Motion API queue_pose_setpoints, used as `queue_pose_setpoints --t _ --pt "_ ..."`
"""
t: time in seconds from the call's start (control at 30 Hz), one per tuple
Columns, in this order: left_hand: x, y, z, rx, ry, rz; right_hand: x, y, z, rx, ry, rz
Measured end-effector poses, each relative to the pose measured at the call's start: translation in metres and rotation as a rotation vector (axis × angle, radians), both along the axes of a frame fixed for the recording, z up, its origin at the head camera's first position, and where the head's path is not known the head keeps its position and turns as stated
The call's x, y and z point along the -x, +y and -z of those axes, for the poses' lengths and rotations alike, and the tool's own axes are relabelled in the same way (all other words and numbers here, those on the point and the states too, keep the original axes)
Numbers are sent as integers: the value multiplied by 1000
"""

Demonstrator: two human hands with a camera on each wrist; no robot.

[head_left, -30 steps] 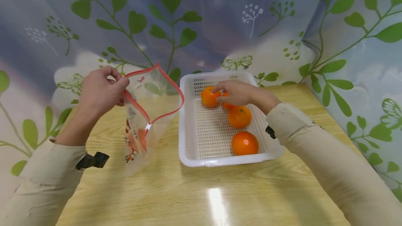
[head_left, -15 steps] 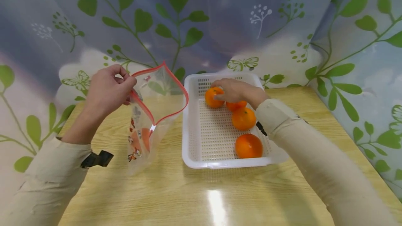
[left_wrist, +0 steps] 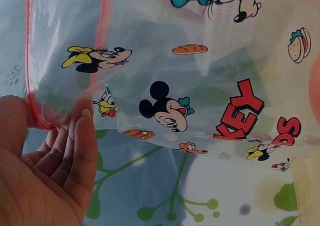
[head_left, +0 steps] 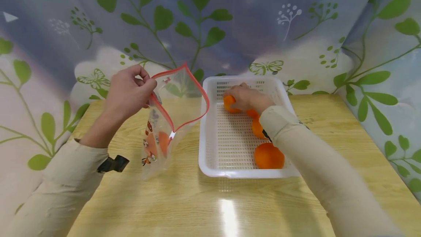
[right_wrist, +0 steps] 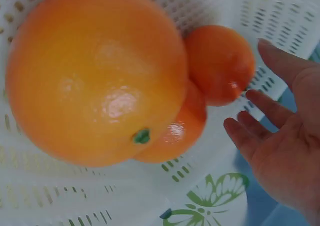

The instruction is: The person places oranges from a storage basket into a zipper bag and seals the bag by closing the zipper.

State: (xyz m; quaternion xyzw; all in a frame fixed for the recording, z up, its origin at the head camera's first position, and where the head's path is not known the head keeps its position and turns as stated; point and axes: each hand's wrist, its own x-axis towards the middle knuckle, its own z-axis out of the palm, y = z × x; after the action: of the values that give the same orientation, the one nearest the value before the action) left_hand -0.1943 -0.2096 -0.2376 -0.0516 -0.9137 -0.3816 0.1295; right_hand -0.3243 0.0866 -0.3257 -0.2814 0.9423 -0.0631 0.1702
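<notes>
My left hand (head_left: 129, 89) pinches the red rim of a clear zip bag (head_left: 174, 120), whose mouth gapes toward the basket. Orange shapes show through its lower part. Cartoon prints cover the bag (left_wrist: 200, 96) in the left wrist view, with the fingers curled at its edge. Inside the white basket, my right hand (head_left: 245, 98) reaches over the farthest orange (head_left: 229, 104) and partly hides it. In the right wrist view the right hand (right_wrist: 285, 131) has spread fingers, tips close beside that orange (right_wrist: 220, 66); contact is unclear.
The white perforated basket (head_left: 208, 173) also holds an orange (head_left: 269, 156) near its front and others (head_left: 258, 129) partly covered by the right arm. Wooden tabletop (head_left: 181, 207) lies beneath. A leaf-patterned curtain (head_left: 250, 28) hangs right behind the basket.
My right hand has moved farther over the far orange, covering more of it. The left hand keeps holding the bag. The whole scene has shifted rightward in the head view.
</notes>
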Motion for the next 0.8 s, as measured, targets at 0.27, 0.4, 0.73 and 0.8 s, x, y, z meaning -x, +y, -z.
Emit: queue_pose_setpoints --t 0.27,0.4,0.73,0.8 --pt "0 4 4 12 21 7 8 6 17 11 27 29" --pt "0 4 4 18 28 2 7 3 19 36 31 63" --pt "-1 8 6 12 34 22 11 -2 21 7 84 15" --pt "-1 8 7 12 35 18 12 -3 22 9 80 17"
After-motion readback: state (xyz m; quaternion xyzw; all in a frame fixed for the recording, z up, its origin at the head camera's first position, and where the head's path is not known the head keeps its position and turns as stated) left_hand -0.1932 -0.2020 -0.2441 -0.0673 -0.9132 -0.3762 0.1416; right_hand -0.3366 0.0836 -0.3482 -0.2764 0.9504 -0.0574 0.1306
